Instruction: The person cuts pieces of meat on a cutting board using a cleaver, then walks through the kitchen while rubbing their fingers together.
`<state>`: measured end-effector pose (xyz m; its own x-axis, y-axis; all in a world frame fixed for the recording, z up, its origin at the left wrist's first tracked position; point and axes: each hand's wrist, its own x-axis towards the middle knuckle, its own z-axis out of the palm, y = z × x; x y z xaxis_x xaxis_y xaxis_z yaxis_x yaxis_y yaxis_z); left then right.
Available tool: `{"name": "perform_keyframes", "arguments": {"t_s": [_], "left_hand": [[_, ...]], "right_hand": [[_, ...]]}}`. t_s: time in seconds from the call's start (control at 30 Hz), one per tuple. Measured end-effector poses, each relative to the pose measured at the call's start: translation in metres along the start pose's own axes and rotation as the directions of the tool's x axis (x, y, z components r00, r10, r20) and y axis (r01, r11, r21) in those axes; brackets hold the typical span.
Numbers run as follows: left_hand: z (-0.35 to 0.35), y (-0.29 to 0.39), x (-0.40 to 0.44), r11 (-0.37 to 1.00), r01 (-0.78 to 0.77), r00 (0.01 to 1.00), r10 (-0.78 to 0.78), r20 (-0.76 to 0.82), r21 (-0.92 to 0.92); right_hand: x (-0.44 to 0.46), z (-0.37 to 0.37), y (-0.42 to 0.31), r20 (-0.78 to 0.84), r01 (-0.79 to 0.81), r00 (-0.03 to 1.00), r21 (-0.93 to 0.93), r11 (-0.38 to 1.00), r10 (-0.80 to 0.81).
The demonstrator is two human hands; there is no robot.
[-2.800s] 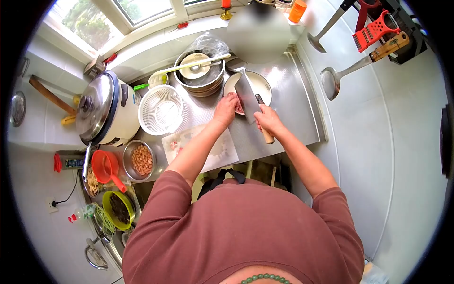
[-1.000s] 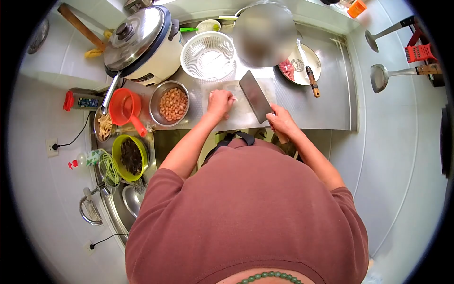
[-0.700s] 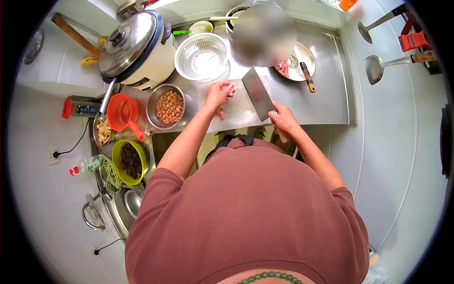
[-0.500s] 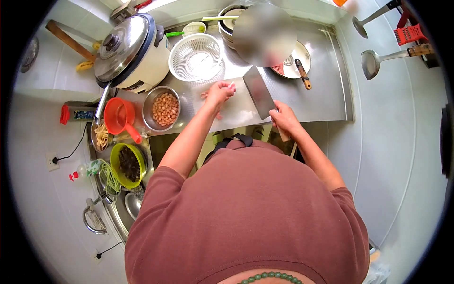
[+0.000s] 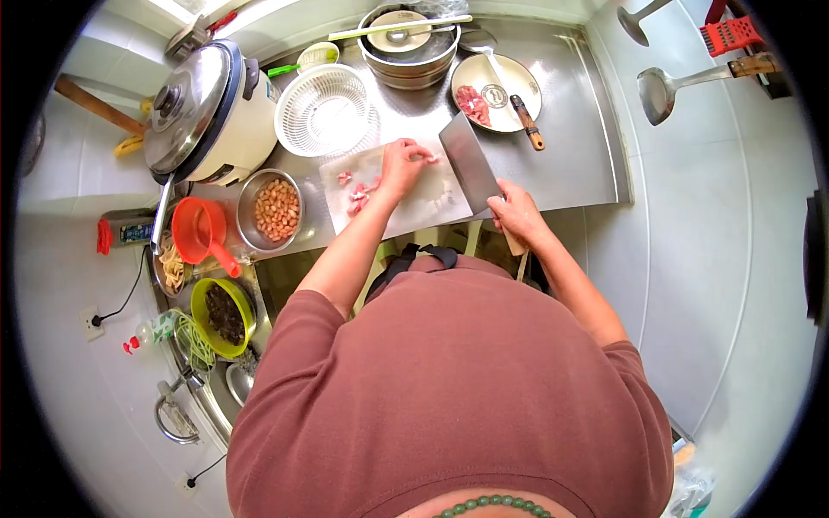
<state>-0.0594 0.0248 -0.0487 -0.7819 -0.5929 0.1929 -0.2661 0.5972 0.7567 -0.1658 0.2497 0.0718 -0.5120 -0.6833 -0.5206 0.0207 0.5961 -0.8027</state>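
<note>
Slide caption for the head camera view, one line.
Right hand grips a cleaver, left hand at the white cutting board, sliced meat on a plate beyond.

Meat pieces (image 5: 358, 202) on board (image 5: 416, 204); basket (image 5: 321, 112) behind it, bowl (image 5: 274, 247) left; more meat (image 5: 472, 105) on plate (image 5: 471, 72), behind right.

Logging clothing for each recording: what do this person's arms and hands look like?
Short, plain maroon sleeves leave the forearms bare. The left hand and right hand are ungloved. No watch or bracelet shows; any ring is too small to tell.
</note>
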Motion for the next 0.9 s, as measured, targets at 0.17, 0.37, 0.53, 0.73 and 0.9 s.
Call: {"name": "perform_keyframes", "arguments": {"t_s": [0.17, 0.37, 0.53, 0.73, 0.9], "left_hand": [[-0.013, -0.001, -0.022, 0.987, -0.149, 0.981, 0.14, 0.134, 0.065], [-0.025, 0.002, -0.033, 0.967, -0.238, 0.971, 0.238, 0.011, 0.095], [-0.022, 0.011, -0.029, 0.928, -0.319, 0.948, 0.312, 0.064, 0.192], [-0.012, 0.018, -0.022, 0.888, -0.323, 0.944, 0.28, 0.173, 0.326], [-0.009, 0.003, -0.018, 0.972, -0.23, 0.973, 0.231, -0.023, 0.038]], "right_hand": [[0.002, -0.004, 0.003, 0.0, 0.007, 1.0, -0.004, 1.0, -0.007], [0.01, 0.003, 0.005, 0.019, -0.004, 1.0, -0.024, 1.0, 0.004], [0.011, 0.009, 0.001, 0.04, 0.015, 0.999, -0.049, 0.999, -0.013], [0.003, 0.013, -0.007, 0.025, 0.008, 1.0, -0.027, 1.0, -0.008], [0.001, 0.012, -0.002, 0.012, 0.0, 1.0, 0.005, 1.0, 0.0]]}}
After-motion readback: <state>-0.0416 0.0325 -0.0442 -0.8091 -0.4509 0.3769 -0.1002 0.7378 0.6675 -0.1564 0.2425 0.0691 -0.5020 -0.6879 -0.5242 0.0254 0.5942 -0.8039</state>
